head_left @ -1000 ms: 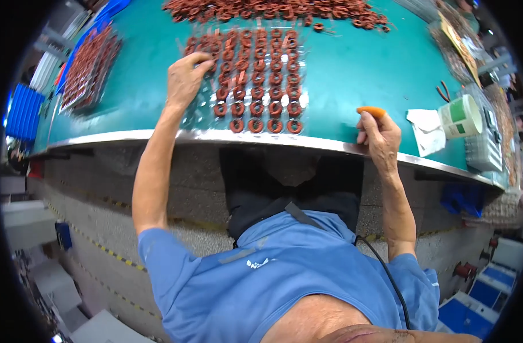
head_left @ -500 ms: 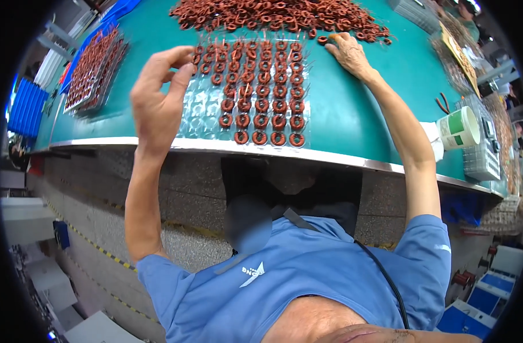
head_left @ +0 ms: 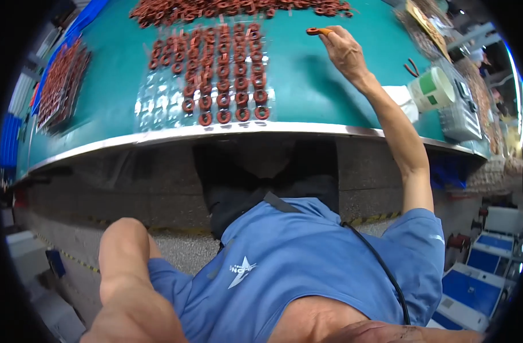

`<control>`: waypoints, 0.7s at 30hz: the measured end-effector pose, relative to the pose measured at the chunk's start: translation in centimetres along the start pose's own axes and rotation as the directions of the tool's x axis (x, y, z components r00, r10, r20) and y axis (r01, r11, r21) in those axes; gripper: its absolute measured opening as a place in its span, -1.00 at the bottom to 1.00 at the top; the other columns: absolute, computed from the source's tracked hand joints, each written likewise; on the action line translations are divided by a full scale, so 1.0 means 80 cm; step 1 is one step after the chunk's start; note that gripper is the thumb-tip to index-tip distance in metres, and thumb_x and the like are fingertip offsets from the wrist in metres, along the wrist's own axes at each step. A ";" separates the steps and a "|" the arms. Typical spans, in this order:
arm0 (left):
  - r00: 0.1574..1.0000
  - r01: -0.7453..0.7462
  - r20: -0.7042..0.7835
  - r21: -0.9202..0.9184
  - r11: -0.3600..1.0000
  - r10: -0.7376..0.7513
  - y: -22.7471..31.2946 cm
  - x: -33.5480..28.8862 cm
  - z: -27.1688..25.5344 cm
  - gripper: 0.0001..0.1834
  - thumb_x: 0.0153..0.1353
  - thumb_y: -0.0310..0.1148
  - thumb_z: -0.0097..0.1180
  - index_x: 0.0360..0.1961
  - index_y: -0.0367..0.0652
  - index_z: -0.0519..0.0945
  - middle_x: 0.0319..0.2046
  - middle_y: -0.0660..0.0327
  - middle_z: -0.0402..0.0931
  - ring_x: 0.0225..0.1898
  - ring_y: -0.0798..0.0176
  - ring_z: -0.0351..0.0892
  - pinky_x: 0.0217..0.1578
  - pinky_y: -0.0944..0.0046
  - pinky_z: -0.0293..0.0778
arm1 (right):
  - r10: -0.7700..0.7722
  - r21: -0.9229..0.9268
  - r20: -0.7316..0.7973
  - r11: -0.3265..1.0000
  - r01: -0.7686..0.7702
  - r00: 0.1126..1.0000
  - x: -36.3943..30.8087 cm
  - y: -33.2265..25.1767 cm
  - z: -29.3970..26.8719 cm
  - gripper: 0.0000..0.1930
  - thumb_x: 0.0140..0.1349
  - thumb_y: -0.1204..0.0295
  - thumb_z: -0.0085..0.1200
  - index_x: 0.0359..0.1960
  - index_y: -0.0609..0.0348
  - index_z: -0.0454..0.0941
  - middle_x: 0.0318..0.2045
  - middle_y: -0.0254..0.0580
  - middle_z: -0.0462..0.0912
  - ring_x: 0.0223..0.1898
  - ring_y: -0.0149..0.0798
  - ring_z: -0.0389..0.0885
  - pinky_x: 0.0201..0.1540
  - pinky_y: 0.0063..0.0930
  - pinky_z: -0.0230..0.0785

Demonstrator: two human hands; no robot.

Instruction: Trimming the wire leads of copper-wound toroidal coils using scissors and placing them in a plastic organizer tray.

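My right hand point(head_left: 345, 51) is raised over the green table, pinching one copper-wound ring coil point(head_left: 312, 31) at its fingertips. An orange cover shows on one of those fingers. To the left of it lies a clear plastic tray point(head_left: 158, 106) with rows of ring coils, their wire ends sticking up. The tray's lower left pockets hold no coils. Beyond the tray spreads a loose pile of the same coils point(head_left: 233, 7). My left arm is bent back toward me at the lower left; the left hand point(head_left: 133, 320) is cut off by the lower edge, its fingers hidden.
Stacked trays of coils point(head_left: 64, 86) stand at the table's left end. On the right are a white and green cup point(head_left: 432, 90), dark-handled pliers point(head_left: 411, 67), a white cloth point(head_left: 401, 100) and a grey case point(head_left: 460, 111). A metal edge point(head_left: 307, 128) runs along the table's front.
My left hand has left the tray and swung back toward me. My right hand has lifted from the pile's edge, holding a ring coil. The view has shifted to the right.
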State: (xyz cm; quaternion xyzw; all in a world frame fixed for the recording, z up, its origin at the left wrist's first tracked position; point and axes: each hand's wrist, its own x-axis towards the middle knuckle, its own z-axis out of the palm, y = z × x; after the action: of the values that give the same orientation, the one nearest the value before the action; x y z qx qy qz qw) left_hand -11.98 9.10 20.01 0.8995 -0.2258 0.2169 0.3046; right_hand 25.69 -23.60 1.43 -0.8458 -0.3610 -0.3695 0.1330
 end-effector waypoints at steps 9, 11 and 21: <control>0.978 0.044 -0.162 -0.447 0.894 -0.130 0.001 0.080 0.149 -0.75 0.31 -0.34 -0.05 -0.30 -0.27 0.63 -0.14 0.14 0.59 -0.31 0.11 0.58 -0.31 0.10 0.51 | -0.322 0.062 -0.196 0.938 0.340 0.926 -0.018 -0.091 -0.120 -0.73 -0.05 0.58 0.26 -0.25 0.32 0.61 -0.07 -0.09 0.54 -0.06 -0.08 0.57 -0.12 -0.29 0.54; 0.978 -0.130 -0.158 0.028 0.991 0.133 -0.074 0.087 0.209 -0.68 0.34 -0.28 -0.01 -0.02 -0.30 0.49 -0.08 -0.06 0.50 -0.24 0.16 0.63 -0.19 0.32 0.49 | -0.363 0.065 -0.235 0.920 0.387 0.902 -0.014 -0.116 -0.139 -0.68 -0.10 0.58 0.26 -0.22 0.31 0.62 -0.06 -0.12 0.54 -0.03 -0.09 0.56 -0.11 -0.30 0.53; 0.968 0.171 0.084 -0.909 0.379 -0.236 -0.069 0.105 0.267 -0.73 0.42 -0.35 -0.11 0.02 -0.30 0.40 -0.43 0.19 0.53 -0.45 0.42 0.55 -0.39 0.44 0.51 | 0.107 0.713 -0.129 0.701 0.018 0.986 -0.029 -0.165 -0.183 -0.46 0.14 0.31 0.28 0.13 0.23 0.41 0.02 -0.11 0.52 -0.01 -0.24 0.57 -0.14 -0.43 0.51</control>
State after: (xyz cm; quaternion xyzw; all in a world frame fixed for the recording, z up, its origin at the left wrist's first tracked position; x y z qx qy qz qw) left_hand 3.14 -3.06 6.57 0.6021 -0.1860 0.0465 0.7750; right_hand 7.49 -22.66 9.32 -0.7047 -0.4431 -0.2648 0.4868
